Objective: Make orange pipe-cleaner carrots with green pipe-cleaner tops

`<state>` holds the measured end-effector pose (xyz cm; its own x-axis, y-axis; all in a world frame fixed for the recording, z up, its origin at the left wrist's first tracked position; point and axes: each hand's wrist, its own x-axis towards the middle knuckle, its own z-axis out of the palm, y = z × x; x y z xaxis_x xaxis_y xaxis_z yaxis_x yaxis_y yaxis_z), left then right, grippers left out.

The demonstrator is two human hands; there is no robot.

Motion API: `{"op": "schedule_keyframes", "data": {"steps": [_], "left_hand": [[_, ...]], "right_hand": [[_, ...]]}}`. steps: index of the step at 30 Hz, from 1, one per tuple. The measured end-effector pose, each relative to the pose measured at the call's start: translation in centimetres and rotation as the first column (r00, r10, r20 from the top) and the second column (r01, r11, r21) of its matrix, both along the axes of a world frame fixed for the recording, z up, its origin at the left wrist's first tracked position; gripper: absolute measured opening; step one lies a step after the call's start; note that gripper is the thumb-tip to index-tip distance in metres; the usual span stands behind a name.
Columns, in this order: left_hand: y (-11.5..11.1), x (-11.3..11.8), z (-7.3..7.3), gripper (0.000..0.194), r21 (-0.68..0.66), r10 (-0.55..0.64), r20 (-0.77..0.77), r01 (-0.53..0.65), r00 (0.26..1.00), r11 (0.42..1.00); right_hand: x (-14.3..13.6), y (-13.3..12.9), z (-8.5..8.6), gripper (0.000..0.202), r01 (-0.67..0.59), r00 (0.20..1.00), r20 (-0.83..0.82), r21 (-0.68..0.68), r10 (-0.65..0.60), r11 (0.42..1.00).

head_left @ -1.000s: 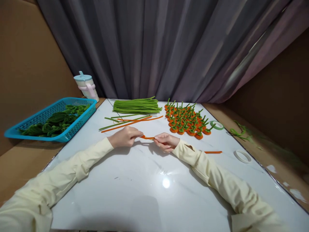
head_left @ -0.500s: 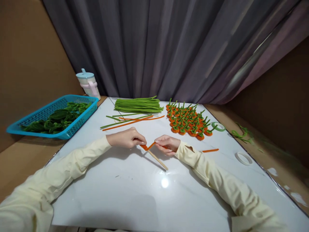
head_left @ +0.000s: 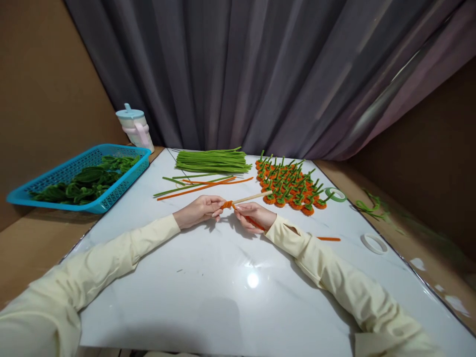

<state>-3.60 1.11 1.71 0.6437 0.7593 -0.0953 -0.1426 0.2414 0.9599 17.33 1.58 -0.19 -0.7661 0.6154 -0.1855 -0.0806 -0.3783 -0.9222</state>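
My left hand (head_left: 203,210) pinches one end of a thin wooden stick (head_left: 255,197), where an orange pipe cleaner (head_left: 227,204) is coiled around it. The stick's bare end points right and slightly away from me. My right hand (head_left: 256,216) grips the loose length of that pipe cleaner just right of the coil. Its tail runs under the right palm and shows again as an orange end (head_left: 329,239) past the sleeve, though the sleeve hides the link between. Both hands hover just above the white tabletop (head_left: 186,297).
Beyond my hands lie a bundle of green pipe cleaners (head_left: 211,161) and several loose strips (head_left: 201,187). Orange pieces with green stems (head_left: 290,183) stand at right, near tape rolls (head_left: 374,243). A blue basket (head_left: 122,184) of green pieces and a tumbler (head_left: 136,130) are left.
The stick has swung from pointing down toward me to pointing right and away. More orange coil shows on it. My hands have come closer together.
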Motion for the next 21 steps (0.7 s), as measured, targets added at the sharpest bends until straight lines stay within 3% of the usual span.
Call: {"op": "schedule_keyframes", "data": {"steps": [4,8,10,12,14,17,21], "left_hand": [[0.0,0.4,-0.5,0.026,0.152,0.195,-0.033,-0.188,0.980,0.970],[-0.2,0.6,-1.0,0.030,0.358,0.316,-0.118,-0.257,0.941,0.898],[-0.5,0.7,-1.1,0.028,0.547,0.429,-0.206,-0.260,0.880,0.795],[-0.8,0.7,-1.2,0.025,0.738,0.550,-0.246,-0.214,0.798,0.640],[-1.0,0.7,-1.5,0.024,0.879,0.602,-0.219,-0.113,0.767,0.464],[-1.0,0.5,-1.9,0.025,0.970,0.593,-0.159,0.013,0.790,0.244],[-0.7,0.1,-2.1,0.025,0.987,0.615,-0.162,0.132,0.772,0.095]], "right_hand": [[-0.1,-0.2,0.2,0.030,-0.010,1.000,0.018,0.018,0.010,1.000],[-0.5,-0.7,0.6,0.032,-0.058,0.992,0.113,0.073,0.049,0.996],[-0.8,-1.0,0.8,0.033,-0.087,0.980,0.187,0.127,0.063,0.988],[-1.0,-1.3,0.8,0.033,-0.105,0.968,0.244,0.195,0.056,0.975],[-1.2,-1.5,0.8,0.033,-0.122,0.958,0.282,0.256,0.047,0.959],[-1.4,-1.7,0.9,0.033,-0.123,0.953,0.301,0.282,0.034,0.951],[-1.5,-1.8,1.1,0.034,-0.129,0.949,0.313,0.256,0.044,0.958]]}}
